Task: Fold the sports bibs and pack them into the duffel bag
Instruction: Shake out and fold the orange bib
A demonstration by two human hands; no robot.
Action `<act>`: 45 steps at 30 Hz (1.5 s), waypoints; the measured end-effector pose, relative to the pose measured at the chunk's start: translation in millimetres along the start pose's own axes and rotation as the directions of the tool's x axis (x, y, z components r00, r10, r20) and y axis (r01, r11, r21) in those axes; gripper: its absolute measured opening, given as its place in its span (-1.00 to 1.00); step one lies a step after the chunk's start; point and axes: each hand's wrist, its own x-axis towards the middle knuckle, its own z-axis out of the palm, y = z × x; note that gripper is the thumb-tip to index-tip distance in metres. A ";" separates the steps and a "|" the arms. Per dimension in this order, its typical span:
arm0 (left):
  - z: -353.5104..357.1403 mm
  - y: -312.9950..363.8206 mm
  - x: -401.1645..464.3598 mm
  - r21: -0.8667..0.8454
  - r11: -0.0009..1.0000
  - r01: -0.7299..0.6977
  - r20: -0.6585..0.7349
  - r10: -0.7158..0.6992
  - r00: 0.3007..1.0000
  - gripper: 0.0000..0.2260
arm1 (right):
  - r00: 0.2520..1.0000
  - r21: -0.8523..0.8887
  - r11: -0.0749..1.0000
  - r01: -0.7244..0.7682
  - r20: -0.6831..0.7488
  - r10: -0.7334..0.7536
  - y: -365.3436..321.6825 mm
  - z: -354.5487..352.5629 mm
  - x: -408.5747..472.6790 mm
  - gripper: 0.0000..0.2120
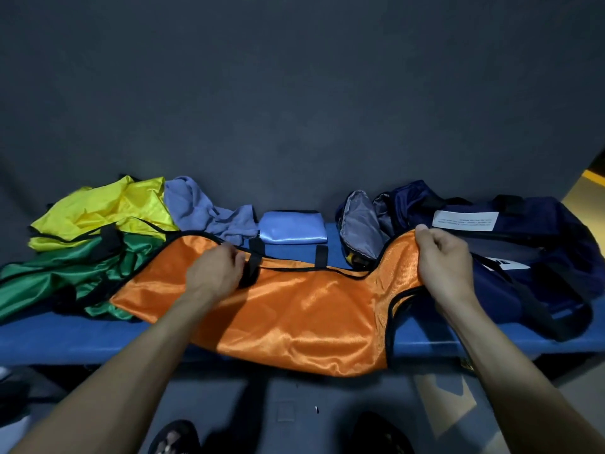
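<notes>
Left hand (217,268): fingers curled down onto the upper edge of the orange bib (288,309), gripping the fabric beside a black strap (250,271); whether the strap itself is pinched too, hard to tell in this dim light. Right hand (445,260): closed on the bib's right shoulder end, thumb on top, cloth lifted slightly off the blue table (49,335).

Between the two hands, spread flat: the orange bib, black-trimmed, its near edge hanging over the front of the table. Beyond the gap between the hands: a folded light-blue bib (292,228), a neat square against the dark wall. Behind the left hand: a crumpled pale-blue bib (203,211). Left of the left hand: a green bib (65,273) in a loose heap, touching the orange one, with a yellow bib (104,211) piled behind it.

Right of and behind the right hand: the navy duffel bag (540,257), open, grey lining showing at its mouth. On its top, a white label (465,220) with small print, upside down and unreadable. Just beside the right wrist, a second white tag (507,262), only the letters "UE" legible.
</notes>
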 end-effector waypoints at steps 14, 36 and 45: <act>19.0 -26.4 27.1 -0.075 0.982 -0.175 0.136 0.184 0.973 -0.71 | 1.000 -0.048 0.999 -0.006 0.021 0.007 -3.2 13.0 -7.3 -0.51; 36.6 21.6 8.0 -0.070 0.705 -0.706 0.023 0.708 0.705 -0.69 | 1.000 -0.028 1.000 0.004 -0.024 -0.005 -6.7 14.1 11.8 -0.56; 44.3 33.4 -5.1 0.209 0.717 -0.665 0.041 0.672 0.739 -0.67 | 0.974 -0.202 0.970 -0.136 -0.209 0.093 17.9 -41.9 15.3 -0.55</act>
